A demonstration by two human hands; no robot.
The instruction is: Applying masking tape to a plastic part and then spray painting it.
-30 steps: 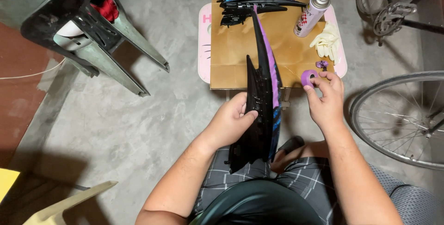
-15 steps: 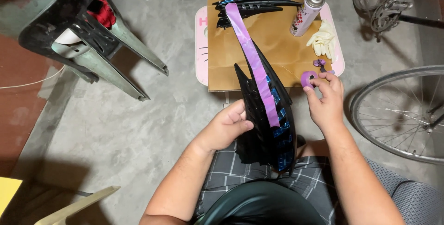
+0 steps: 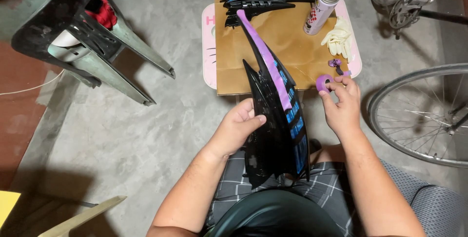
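A grey concrete floor (image 3: 146,134) fills the scene. At upper left a dark plastic chair (image 3: 73,37) lies tipped over with something red inside it; at right a bicycle wheel (image 3: 419,115) stands near the person's right arm, and a chainring (image 3: 407,8) shows above it.

A low pink counter (image 3: 208,47) sits ahead of the person, covered by brown cardboard (image 3: 292,47). On the cardboard lie a second black panel (image 3: 263,2) at the far edge, a spray can (image 3: 321,10) lying tilted, and pale gloves (image 3: 337,39) just beside the can.

The main thing is a long black fairing (image 3: 273,130) with blue markings, held upright on edge between the hands, its wide end over the person's lap and its pointed tip reaching up over the cardboard. A strip of purple tape (image 3: 265,56) runs along its upper edge.

The left hand (image 3: 239,127) grasps the fairing's left edge, thumb on the near face, fingers curled behind it. The right hand (image 3: 341,105) is apart from the fairing, to its right at the counter's near corner, its grip pinching a small purple tape roll (image 3: 322,82) between thumb and fingers. A crumpled scrap (image 3: 335,64) of purple tape lies just beyond the roll. Nothing stands between the two hands but the fairing itself.
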